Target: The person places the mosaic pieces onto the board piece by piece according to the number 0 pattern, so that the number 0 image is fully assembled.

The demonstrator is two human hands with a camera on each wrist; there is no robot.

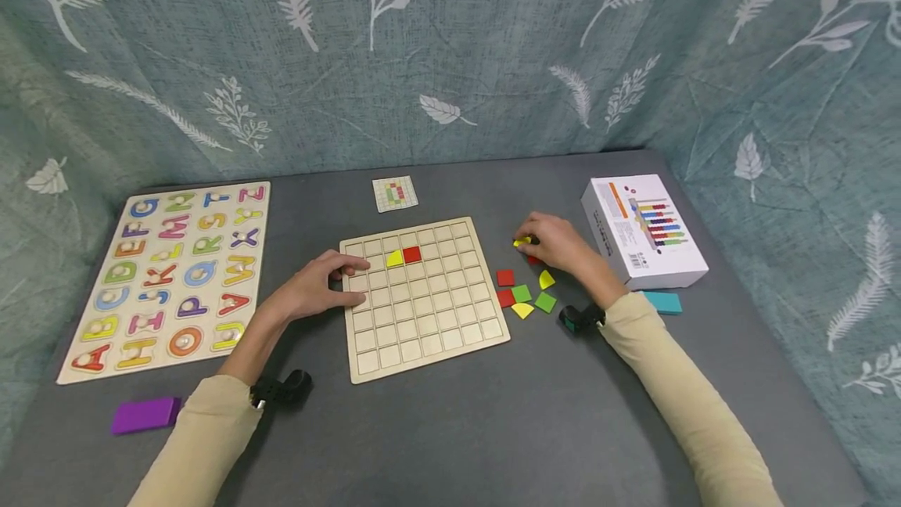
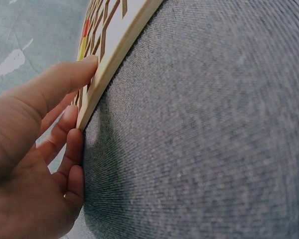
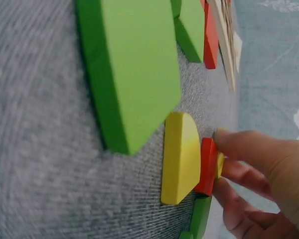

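Note:
A wooden grid board (image 1: 425, 300) lies on the table, with a yellow quarter-circle piece (image 1: 394, 258) and a red square piece (image 1: 411, 254) side by side in its upper cells. My left hand (image 1: 317, 284) rests at the board's left edge; in the left wrist view its thumb (image 2: 77, 74) touches the rim, fingers loosely bent beside it. To the right of the board, my right hand (image 1: 556, 241) pinches a yellow piece (image 1: 522, 242) between thumb and fingers. Just under it is a red piece (image 3: 206, 167), partly hidden by the hand in the head view.
Loose red (image 1: 505, 278), green (image 1: 545, 303) and yellow (image 1: 547, 279) pieces lie right of the board. A pattern card (image 1: 395, 194) sits behind it. Around stand an alphabet puzzle board (image 1: 165, 276), a white box (image 1: 644, 229), a purple block (image 1: 145, 415) and a teal block (image 1: 663, 303).

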